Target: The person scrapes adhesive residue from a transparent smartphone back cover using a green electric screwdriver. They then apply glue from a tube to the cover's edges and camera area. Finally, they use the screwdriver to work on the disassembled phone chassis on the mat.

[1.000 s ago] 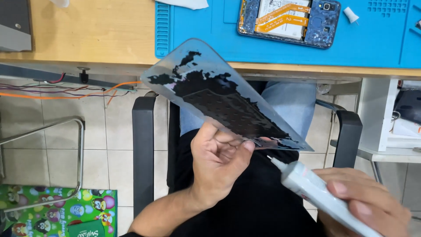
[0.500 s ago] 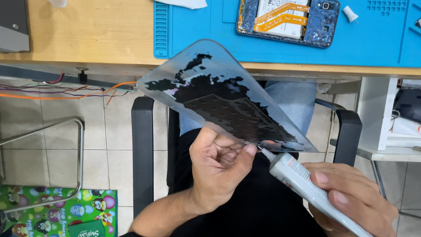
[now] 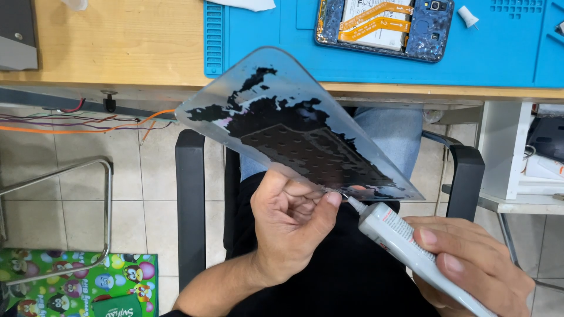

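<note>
My left hand [image 3: 291, 226] grips the near edge of a thin clear phone back panel [image 3: 288, 129] with patches of black residue, held tilted above my lap. A grey-white glue tube [image 3: 405, 243] is in my right hand [image 3: 476, 273]. Its pointed nozzle touches the panel's lower edge, close to my left thumb. At the top, an opened phone [image 3: 385, 26] with orange flex cables lies on a blue work mat [image 3: 282, 44].
The mat lies on a wooden bench [image 3: 117, 44] with wires running under its edge. A black chair's armrests [image 3: 191, 205] flank my lap. A white shelf unit [image 3: 505, 152] stands at right. A metal frame and a colourful cartoon box [image 3: 76, 282] are on the tiled floor at left.
The glue tube's nozzle has moved up and left, from below the panel to its lower edge. The panel has tipped slightly and sits a little higher.
</note>
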